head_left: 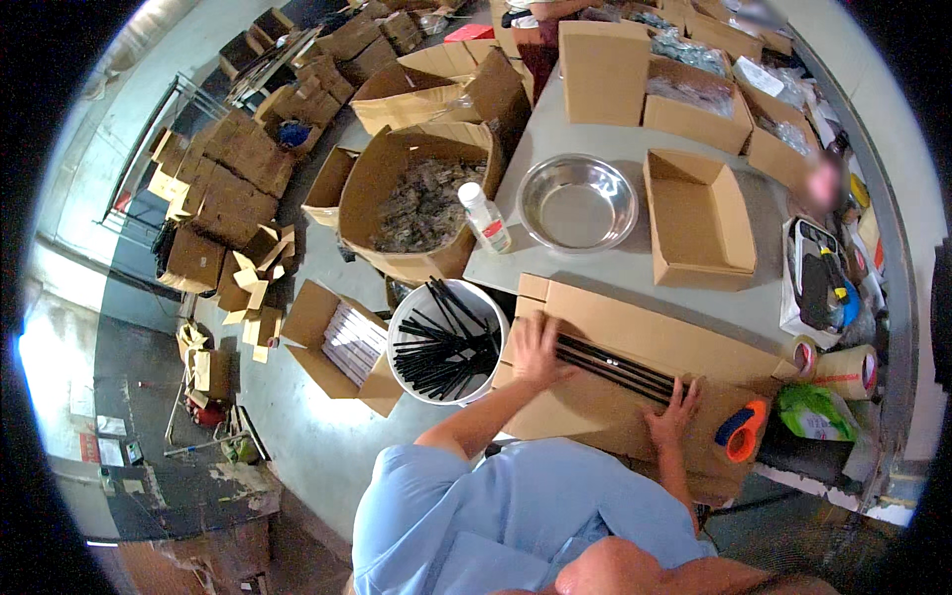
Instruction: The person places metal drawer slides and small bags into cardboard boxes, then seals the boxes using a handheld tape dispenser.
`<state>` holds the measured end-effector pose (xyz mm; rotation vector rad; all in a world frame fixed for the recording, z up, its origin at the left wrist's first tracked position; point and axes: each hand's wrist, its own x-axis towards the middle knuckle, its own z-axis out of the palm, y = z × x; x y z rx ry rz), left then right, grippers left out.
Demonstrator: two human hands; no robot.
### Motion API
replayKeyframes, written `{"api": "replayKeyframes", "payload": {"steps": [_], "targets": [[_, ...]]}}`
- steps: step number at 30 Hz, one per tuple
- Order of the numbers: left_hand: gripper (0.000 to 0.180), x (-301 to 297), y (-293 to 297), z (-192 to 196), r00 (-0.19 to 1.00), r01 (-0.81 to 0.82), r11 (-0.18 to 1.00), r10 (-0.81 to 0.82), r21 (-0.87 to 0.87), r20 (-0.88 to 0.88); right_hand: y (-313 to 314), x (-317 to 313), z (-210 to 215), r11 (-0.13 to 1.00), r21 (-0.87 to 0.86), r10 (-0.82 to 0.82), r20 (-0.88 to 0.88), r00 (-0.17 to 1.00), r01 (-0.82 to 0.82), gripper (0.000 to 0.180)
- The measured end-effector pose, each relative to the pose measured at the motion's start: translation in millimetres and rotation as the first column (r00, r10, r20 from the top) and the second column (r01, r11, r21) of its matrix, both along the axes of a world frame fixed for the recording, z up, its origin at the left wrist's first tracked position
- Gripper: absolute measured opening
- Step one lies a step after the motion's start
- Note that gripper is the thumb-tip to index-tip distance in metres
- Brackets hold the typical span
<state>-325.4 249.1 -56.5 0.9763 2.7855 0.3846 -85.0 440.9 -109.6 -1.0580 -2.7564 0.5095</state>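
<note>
Several thin black rods [615,369] lie side by side on a flat sheet of cardboard [585,412] in front of me. My left hand [538,354] rests at the rods' left end, its fingers spread and lying flat. At their right end is my right hand [672,415], also with fingers apart, touching the rod tips or the cardboard beside them. Part of each rod end is hidden under the hands. A white bucket [394,342] to the left of the cardboard holds many more black rods [446,347], standing loosely at a tilt.
Behind the cardboard stand a steel bowl [577,203], a clear bottle [484,220] and an open carton [699,223]. An orange-and-blue tape dispenser [741,431] lies at right, near tape rolls [843,369]. A large carton of dark pieces [421,203] stands beyond the bucket.
</note>
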Motion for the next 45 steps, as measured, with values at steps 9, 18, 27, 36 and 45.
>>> {"api": "replayKeyframes", "payload": {"steps": [9,18,27,36,45], "targets": [[0.083,-1,-5,-78,0.995,-0.055,0.983,0.038,0.177,0.096,34,-8,-24,0.99,0.104,-0.075,-0.219,0.973,0.099,0.081],[0.064,-77,-111,-54,0.976,-0.164,0.645,0.218,0.746,0.026,-25,-42,-22,0.916,0.371,-0.136,-0.076,0.988,0.154,0.07],[0.044,-195,-412,-136,0.422,-0.89,0.453,0.855,-0.04,0.302,-155,-100,-46,0.946,0.321,-0.056,0.022,0.998,0.046,0.051],[0.037,-242,-557,-354,0.337,-0.665,0.535,0.838,-0.522,0.429,-162,-118,-64,0.948,0.309,-0.129,0.141,0.982,0.08,0.056],[0.046,-265,-483,-258,0.757,-0.16,0.658,0.56,-0.736,0.336,-194,-156,12,0.952,0.072,-0.305,0.307,0.902,0.297,0.053]]}}
